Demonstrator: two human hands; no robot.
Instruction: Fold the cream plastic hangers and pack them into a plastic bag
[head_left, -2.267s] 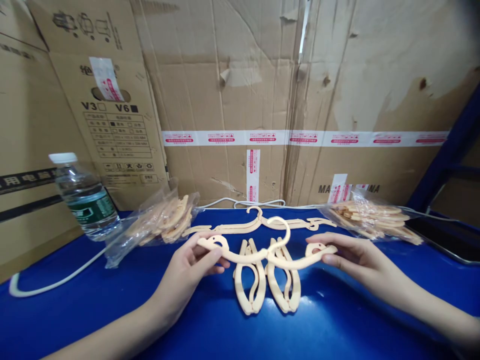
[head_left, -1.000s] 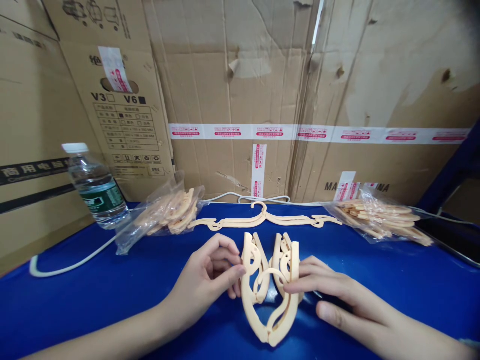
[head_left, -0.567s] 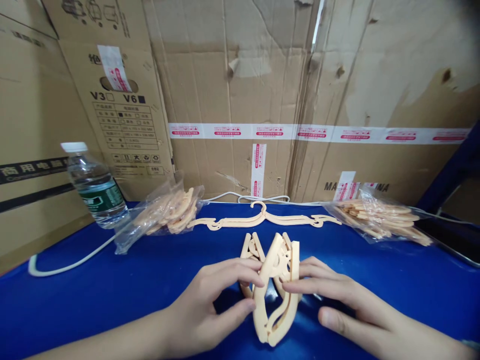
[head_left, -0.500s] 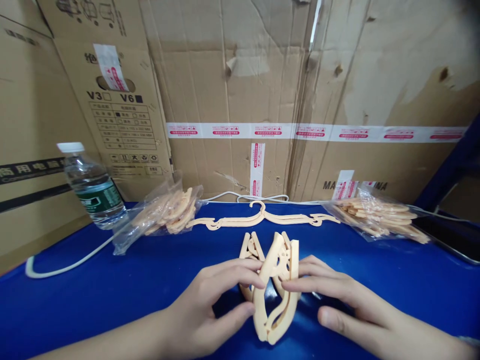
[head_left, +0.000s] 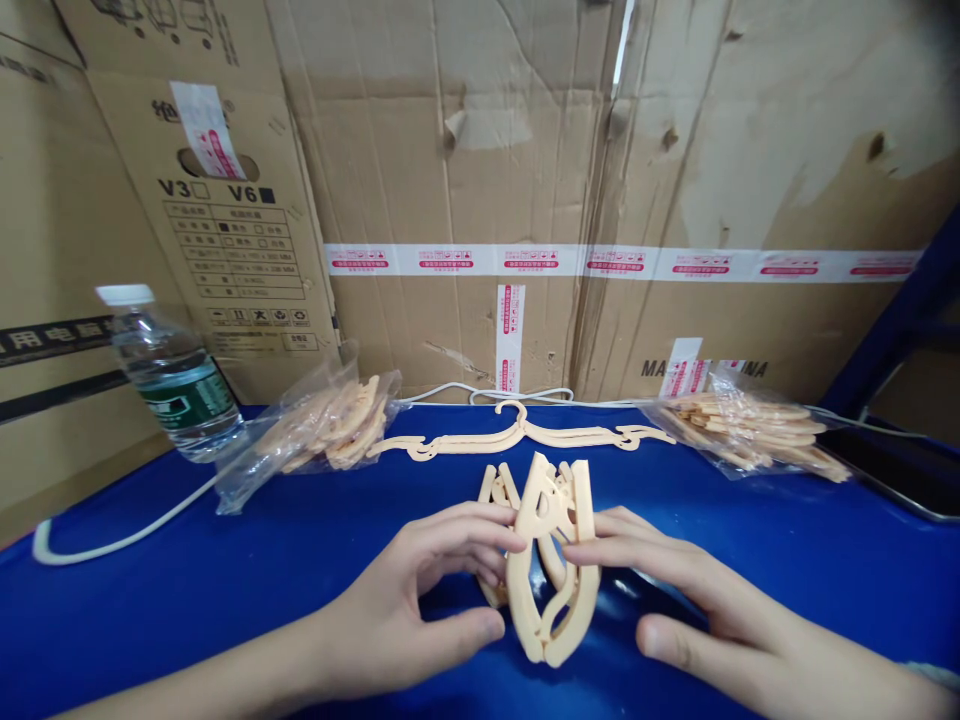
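A pale beige folding clothes hanger (head_left: 559, 590), folded up, stands between my hands on the blue tabletop. My left hand (head_left: 427, 590) is at its left side, fingertips against the folded arm and thumb held apart. On the other side, my right hand (head_left: 697, 600) has outstretched fingers touching the hanger's right edge, its thumb also clear of it. Another folded hanger (head_left: 491, 490) is just behind, partly covered by my left fingers and the front one. Farther back, an unfolded hanger (head_left: 480, 440) lies flat with its hook pointing away.
Clear plastic bags of beige hanger parts lie at left (head_left: 330, 425) and right (head_left: 742, 425). A water bottle (head_left: 176, 385) stands far left, and a dark phone-like device (head_left: 892, 470) lies far right. A white cable (head_left: 135, 535) crosses the blue tabletop (head_left: 300, 560). Cardboard (head_left: 450, 330) walls the back.
The front folded hanger has shifted slightly and stands straighter. My left thumb has come away from it, while my right hand has barely moved. The view has turned a little.
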